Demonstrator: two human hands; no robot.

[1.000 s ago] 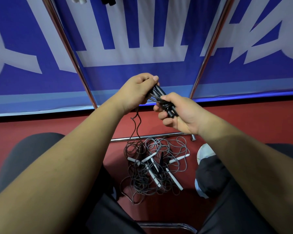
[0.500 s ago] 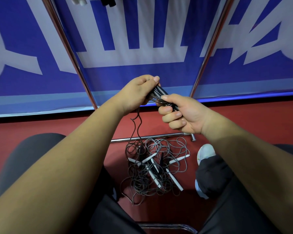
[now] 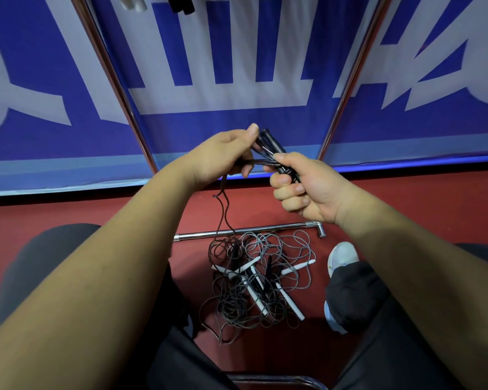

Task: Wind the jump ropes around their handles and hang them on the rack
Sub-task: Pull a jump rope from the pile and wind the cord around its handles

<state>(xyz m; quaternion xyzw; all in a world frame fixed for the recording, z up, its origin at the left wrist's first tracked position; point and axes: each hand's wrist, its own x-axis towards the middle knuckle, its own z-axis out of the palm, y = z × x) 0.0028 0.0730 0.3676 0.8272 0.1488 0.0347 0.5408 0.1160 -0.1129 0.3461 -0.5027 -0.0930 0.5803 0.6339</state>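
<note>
The pair of black handles (image 3: pixel 271 145) sits just above the middle of the frame, held side by side and pointing up and to the left. The right hand (image 3: pixel 307 190) has its fingers curled round their lower ends, with the thumb pressed on top over a few turns of cord that lie across them. The left hand (image 3: pixel 223 157) pinches the cord (image 3: pixel 223 209) close to the handles' tips. From under it the loose length drops to the red floor (image 3: pixel 434 198).

I judge this to be the winding step, partway through: some wraps are on and much slack hangs free. The next move calls for the left hand to carry the cord round the handles under light tension while the right stops them twisting.

The slack runs into the tangled pile of ropes (image 3: pixel 261 280) below centre and could snag there. A chrome base bar (image 3: pixel 251 231) lies just behind the pile. The slanted rack poles (image 3: pixel 110 80) rise toward the top of the frame, in front of a blue banner (image 3: pixel 209 130).
</note>
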